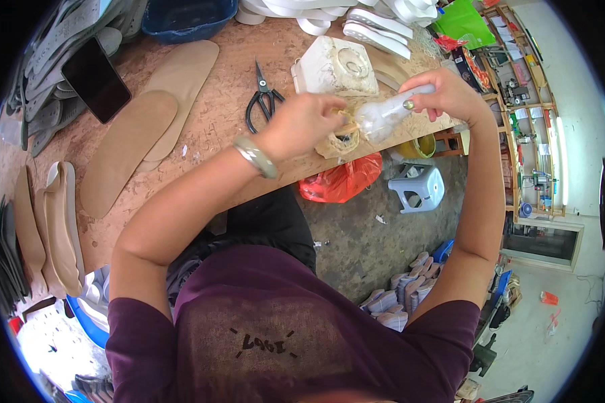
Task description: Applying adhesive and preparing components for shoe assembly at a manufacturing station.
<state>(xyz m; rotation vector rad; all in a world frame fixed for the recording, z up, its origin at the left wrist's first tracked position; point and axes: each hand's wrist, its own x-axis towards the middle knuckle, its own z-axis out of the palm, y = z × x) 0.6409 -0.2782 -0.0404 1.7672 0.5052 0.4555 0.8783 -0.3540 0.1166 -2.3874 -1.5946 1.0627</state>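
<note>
My right hand [447, 96] is closed around the narrow end of a whitish, translucent plastic bottle [380, 119] held above the table's near edge. The bottle's wider end points left, toward my left hand [306, 126]. That hand's fingers are drawn together beside yellowish, crusted, stringy material [345, 134] by this end; whether they grip some of it is hidden. Just behind the hands stands a white, stained, box-shaped container [336, 66] with a round mark on its side. Black-handled scissors [265, 94] lie left of it, close to my left hand.
Tan insole-shaped sheets [131, 144] and a dark phone [97, 79] lie at left, near stacked grey soles [60, 57]. A blue basin [188, 20] and white soles [376, 30] stand at the back. Below the table edge are a red bag [341, 180] and a grey-blue stool [417, 187].
</note>
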